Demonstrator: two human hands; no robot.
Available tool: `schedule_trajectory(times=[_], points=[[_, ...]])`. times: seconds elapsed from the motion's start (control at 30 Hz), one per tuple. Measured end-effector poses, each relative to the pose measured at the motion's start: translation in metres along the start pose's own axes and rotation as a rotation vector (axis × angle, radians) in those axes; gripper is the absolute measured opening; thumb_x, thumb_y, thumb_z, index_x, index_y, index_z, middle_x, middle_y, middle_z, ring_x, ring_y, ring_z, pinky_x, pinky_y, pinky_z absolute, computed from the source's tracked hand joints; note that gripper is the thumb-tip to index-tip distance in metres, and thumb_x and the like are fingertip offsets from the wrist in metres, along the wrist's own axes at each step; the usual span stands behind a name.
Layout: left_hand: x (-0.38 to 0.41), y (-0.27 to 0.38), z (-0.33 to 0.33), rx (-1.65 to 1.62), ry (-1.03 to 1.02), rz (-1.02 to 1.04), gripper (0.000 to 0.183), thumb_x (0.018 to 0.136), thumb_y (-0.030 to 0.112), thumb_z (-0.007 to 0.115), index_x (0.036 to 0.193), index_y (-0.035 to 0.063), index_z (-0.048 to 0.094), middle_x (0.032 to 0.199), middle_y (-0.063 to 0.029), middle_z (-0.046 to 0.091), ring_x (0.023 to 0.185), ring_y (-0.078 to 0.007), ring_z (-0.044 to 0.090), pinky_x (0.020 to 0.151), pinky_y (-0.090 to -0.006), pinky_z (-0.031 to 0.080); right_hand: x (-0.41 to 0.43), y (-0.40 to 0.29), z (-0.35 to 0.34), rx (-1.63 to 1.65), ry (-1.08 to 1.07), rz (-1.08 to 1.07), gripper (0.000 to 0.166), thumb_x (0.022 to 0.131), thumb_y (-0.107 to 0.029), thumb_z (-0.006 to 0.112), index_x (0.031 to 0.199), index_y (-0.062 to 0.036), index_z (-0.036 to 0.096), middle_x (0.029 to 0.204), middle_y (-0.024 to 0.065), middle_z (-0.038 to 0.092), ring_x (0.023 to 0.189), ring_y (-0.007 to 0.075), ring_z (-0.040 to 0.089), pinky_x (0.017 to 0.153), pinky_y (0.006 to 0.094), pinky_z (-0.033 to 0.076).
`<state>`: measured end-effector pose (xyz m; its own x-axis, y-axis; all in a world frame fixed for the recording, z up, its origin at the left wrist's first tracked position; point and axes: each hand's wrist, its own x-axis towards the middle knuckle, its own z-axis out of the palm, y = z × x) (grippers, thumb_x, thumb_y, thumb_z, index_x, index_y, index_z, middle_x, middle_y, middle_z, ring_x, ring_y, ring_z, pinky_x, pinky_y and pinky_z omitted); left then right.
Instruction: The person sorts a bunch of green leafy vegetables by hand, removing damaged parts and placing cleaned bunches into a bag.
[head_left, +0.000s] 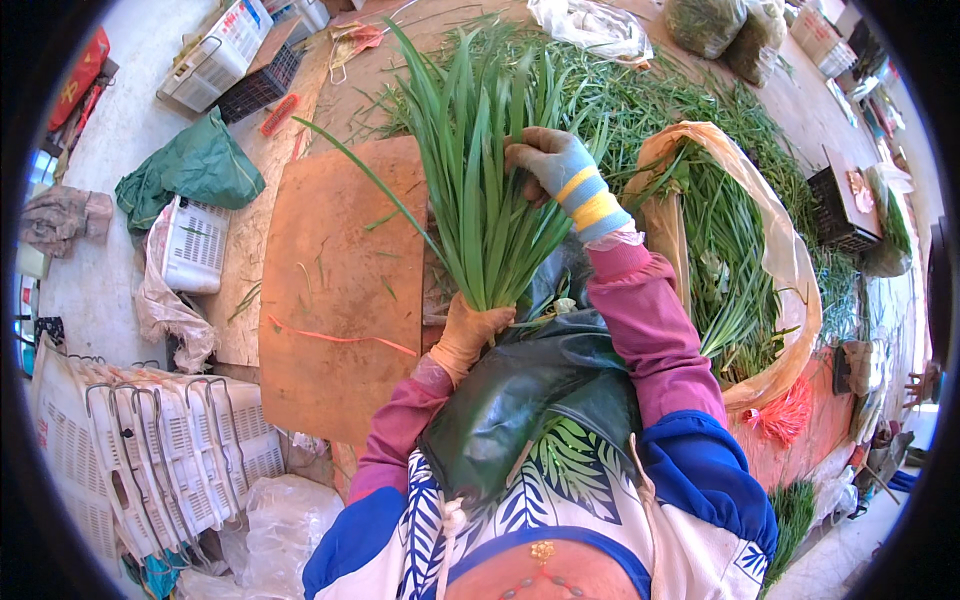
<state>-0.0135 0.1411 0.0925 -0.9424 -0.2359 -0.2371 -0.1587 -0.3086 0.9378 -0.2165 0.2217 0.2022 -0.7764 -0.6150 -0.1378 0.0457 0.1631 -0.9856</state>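
Observation:
My left hand (469, 330), in an orange-tan glove, grips a bunch of long green leaves (476, 195) at its base, with the leaves fanning upward. One long leaf sticks out to the left. At the right side of the bunch, my right hand (541, 165), in a worn grey-blue and yellow striped glove, has curled fingers touching the leaves; whether it pinches any is hidden. A brown board (341, 300) with an orange-red strand (337, 339) on it lies to the left. To the right stands an open plastic bag (802, 300) full of similar green leaves (727, 247).
Loose green cuttings (645, 105) are heaped beyond my hands. White plastic crates (180, 442) with wire handles stand at lower left, a green sack (191, 169) on a white crate (196, 244) at upper left. A bundle of red strands (784, 412) lies at right, near a black crate (840, 210).

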Motion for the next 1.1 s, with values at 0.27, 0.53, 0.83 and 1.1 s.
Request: schedule_trajectory(times=[0.27, 0.53, 0.83, 1.1], points=[[0.004, 0.002, 0.001, -0.075, 0.038, -0.035, 0.017, 0.072, 0.007, 0.064, 0.086, -0.0009, 0.059, 0.073, -0.0056, 0.060, 0.057, -0.0122, 0.054, 0.053, -0.0229, 0.043, -0.040, 0.004, -0.008, 0.420, -0.028, -0.206, 0.027, 0.087, -0.018, 0.050, 0.105, -0.0003, 0.059, 0.086, 0.0070, 0.064, 0.050, 0.0105, 0.054, 0.044, 0.0222, 0.045], [0.004, 0.007, -0.014, -0.252, 0.057, -0.276, 0.023, 0.073, 0.013, 0.065, 0.086, -0.0050, 0.062, 0.068, -0.0107, 0.061, 0.056, -0.0152, 0.057, 0.052, -0.0238, 0.044, -0.127, 0.026, -0.034, 0.779, -0.291, -0.675, 0.026, 0.086, -0.025, 0.049, 0.089, -0.0003, 0.056, 0.070, 0.0136, 0.059, 0.046, 0.0209, 0.054, 0.041, 0.0301, 0.044], [0.008, 0.008, -0.005, -0.082, -0.010, -0.255, 0.024, 0.074, 0.013, 0.064, 0.091, -0.0034, 0.060, 0.075, -0.0092, 0.061, 0.057, -0.0150, 0.055, 0.051, -0.0219, 0.042, -0.064, 0.036, -0.066, -0.830, 0.228, -0.189, 0.047, 0.076, -0.017, 0.064, 0.119, -0.0085, 0.046, 0.086, 0.0118, 0.064, 0.074, 0.0223, 0.064, 0.066, 0.0314, 0.050], [0.002, -0.003, 0.011, -0.042, 0.122, -0.016, 0.016, 0.073, 0.003, 0.065, 0.087, -0.0011, 0.058, 0.074, -0.0062, 0.060, 0.060, -0.0130, 0.057, 0.053, -0.0233, 0.046, -0.007, 0.008, 0.037, -0.734, 0.105, -0.462, 0.074, 0.070, -0.020, 0.068, 0.132, -0.0106, 0.030, 0.097, 0.0088, 0.064, 0.084, 0.0266, 0.061, 0.072, 0.0320, 0.048]])
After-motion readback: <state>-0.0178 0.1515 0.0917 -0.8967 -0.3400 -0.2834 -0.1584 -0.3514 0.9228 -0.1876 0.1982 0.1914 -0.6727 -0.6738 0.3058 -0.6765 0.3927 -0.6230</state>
